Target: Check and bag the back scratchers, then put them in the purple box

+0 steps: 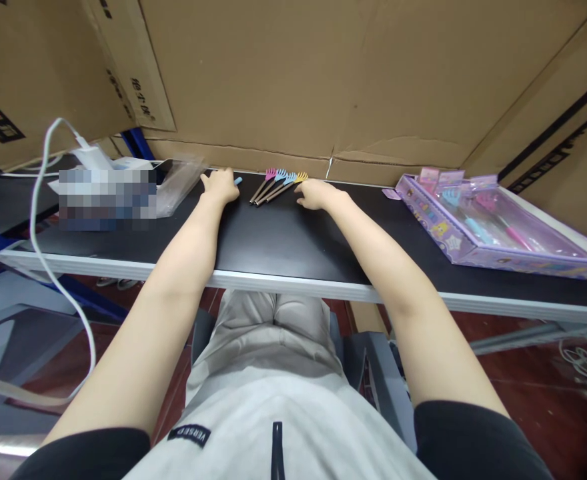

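1. My left hand [222, 185] is curled over the table, a light-blue stub [238, 181] showing beside its fingers; I cannot tell whether I grip it.
2. My right hand [318, 193] is bent beside the yellow claw-headed metal rod [301, 177]; whether it grasps or merely touches, I cannot tell.
3. Between my hands, near the far edge, that rod and three more, the pink and two blue claw-headed metal rods [270, 174], lie in a loose fan, claws toward that edge.
4. I judge the laying-out mostly done; these four remain unwrapped, whereas the purple printed cardboard box [431, 220] at the right end holds clear-wrapped ones.
5. My widest room is toward the near edge of the black, metal-trimmed table [288, 247]. A brown cardboard wall [273, 87] limits the far edge; a clear plastic bag [177, 191] lies left.
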`<action>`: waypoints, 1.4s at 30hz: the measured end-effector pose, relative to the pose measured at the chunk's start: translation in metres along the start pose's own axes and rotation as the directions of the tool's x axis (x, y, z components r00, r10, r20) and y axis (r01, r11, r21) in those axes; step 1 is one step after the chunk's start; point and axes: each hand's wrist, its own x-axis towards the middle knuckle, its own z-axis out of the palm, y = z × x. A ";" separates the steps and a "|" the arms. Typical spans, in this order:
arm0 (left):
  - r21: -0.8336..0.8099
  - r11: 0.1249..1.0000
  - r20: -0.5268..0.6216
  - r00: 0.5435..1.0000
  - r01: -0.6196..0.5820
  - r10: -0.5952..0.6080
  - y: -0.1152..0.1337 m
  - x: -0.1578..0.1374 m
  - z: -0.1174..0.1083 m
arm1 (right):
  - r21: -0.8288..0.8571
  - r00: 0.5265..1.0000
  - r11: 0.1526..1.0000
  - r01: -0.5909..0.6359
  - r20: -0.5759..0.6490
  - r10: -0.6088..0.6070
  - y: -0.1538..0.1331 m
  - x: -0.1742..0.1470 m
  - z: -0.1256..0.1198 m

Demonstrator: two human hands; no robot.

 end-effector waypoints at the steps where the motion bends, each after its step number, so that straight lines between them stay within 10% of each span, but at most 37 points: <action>1: 0.013 1.000 0.019 1.000 -0.004 0.004 0.000 0.000 0.001 | -0.010 1.000 1.000 0.004 0.011 -0.004 -0.003 0.004 -0.001; 15: 0.089 0.996 0.100 0.995 -0.023 0.014 0.003 0.001 0.006 | 0.073 0.988 0.987 0.146 -0.054 -0.143 -0.051 0.054 -0.007; 30: 0.086 0.996 -0.082 0.996 -0.038 0.045 -0.002 0.002 0.017 | 0.107 1.000 0.994 0.017 -0.009 -0.016 -0.076 0.073 -0.004; 42: 0.024 0.998 -0.082 0.994 -0.063 0.065 0.000 0.001 0.014 | -0.124 0.990 0.985 0.119 -0.055 -0.126 -0.079 0.071 -0.001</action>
